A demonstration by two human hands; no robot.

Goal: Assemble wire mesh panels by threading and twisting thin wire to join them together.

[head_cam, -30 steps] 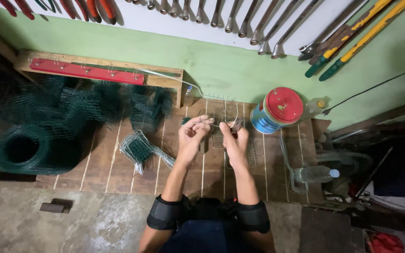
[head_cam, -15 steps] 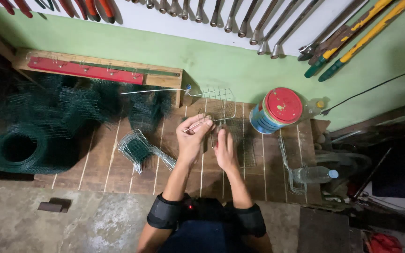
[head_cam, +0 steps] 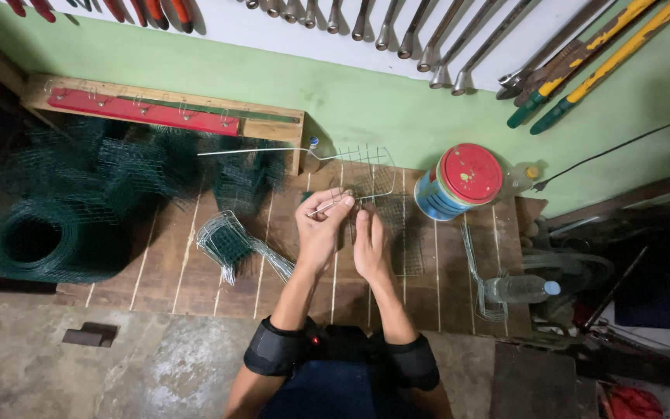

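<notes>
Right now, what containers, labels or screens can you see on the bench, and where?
Tin: round, red lid, blue side with a label band, right of the hands by the wall.
Bottle: clear plastic, blue cap, lying at the bench's right edge.
Small bottle: yellow cap, behind the tin.
No screens.

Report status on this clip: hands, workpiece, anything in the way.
Left hand pinching wire mesh piece. Right hand open, flat beside it. Blue can close right, not touching.

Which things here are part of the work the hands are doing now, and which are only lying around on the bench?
In use:
left hand, pinching a thin wire
right hand, open beside it
wire mesh piece at the fingertips

Lying about:
paint tin with red lid
plastic bottle
green mesh roll
folded mesh pieces
</notes>
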